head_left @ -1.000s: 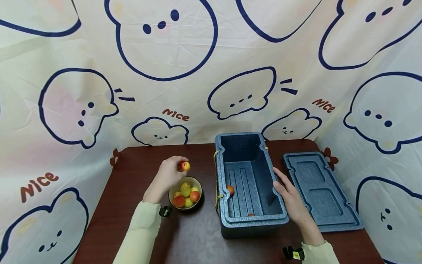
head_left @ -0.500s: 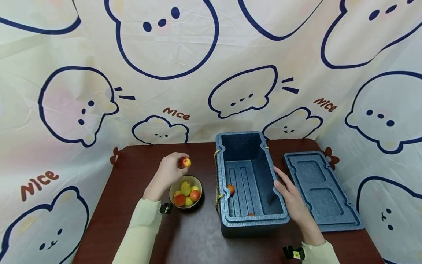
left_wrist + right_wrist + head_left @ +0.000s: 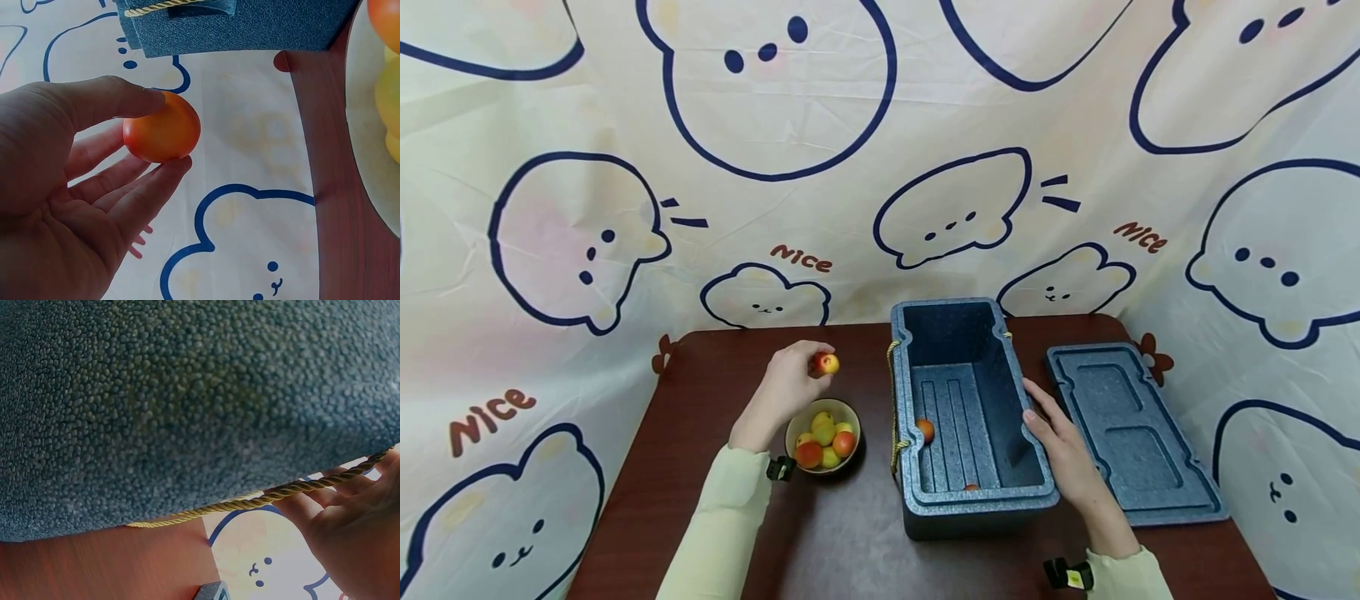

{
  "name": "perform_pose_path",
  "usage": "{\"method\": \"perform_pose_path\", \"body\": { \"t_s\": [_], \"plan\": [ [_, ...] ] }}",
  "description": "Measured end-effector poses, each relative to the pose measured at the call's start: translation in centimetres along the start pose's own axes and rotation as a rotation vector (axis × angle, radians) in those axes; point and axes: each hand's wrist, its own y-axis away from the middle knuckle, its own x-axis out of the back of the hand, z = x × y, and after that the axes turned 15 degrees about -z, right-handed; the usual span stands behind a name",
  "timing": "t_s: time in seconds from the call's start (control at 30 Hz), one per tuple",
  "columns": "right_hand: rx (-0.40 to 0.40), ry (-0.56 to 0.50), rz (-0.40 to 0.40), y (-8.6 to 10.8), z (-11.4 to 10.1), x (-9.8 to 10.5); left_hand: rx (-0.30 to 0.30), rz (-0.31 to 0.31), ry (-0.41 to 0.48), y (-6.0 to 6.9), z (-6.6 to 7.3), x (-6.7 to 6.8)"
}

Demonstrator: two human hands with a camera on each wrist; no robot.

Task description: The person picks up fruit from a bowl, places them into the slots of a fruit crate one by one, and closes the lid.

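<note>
My left hand pinches a small red-and-yellow apple between thumb and fingertips, above and just behind a bowl of fruit. In the left wrist view the apple looks smooth and orange-red. The round bowl holds several yellow-green and reddish fruits. To its right stands a lidless blue-grey foam box with an orange-red fruit by its left wall. Another red fruit barely shows at its near end. My right hand rests on the box's right rim, fingers fairly straight.
The box's lid lies flat on the brown table to the right. A yellow twisted rope hangs along the box's left side, and another rope on its right. A patterned cloth hangs behind the table.
My left hand has moved slightly up and to the right with the apple still pinched. The right hand stays on the box rim.
</note>
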Motion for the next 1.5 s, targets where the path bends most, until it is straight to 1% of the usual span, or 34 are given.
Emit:
{"method": "perform_pose_path", "body": {
  "t_s": [0.1,0.27,0.47,0.63,0.8,1.03,1.33,1.5],
  "plan": [
    [-0.003,0.0,0.0,0.0,0.0,0.0,0.0,-0.003,0.001,-0.1,0.2,0.1],
    [-0.003,0.0,0.001,0.0,0.0,0.0,-0.022,0.008,-0.017,-0.3,0.5,0.2],
    [0.003,-0.011,-0.004,0.0,0.1,0.1,-0.038,0.018,-0.017,-0.4,0.8,0.4],
    [-0.004,-0.01,-0.004,0.0,0.1,0.1,-0.045,0.025,-0.027,-0.6,0.9,0.5],
    [0.0,-0.012,-0.003,0.0,0.2,0.1,-0.048,0.029,-0.021,-0.7,1.4,0.8],
    [-0.002,-0.017,-0.005,0.0,0.2,0.0,-0.049,0.017,0.003,-0.9,1.9,1.2],
    [-0.005,-0.015,-0.004,-0.1,0.3,0.1,-0.058,-0.003,-0.023,-1.1,2.6,1.7],
    [-0.003,-0.013,-0.001,-0.1,0.2,0.1,-0.077,-0.008,-0.031,-1.3,3.1,1.9]
  ]
}}
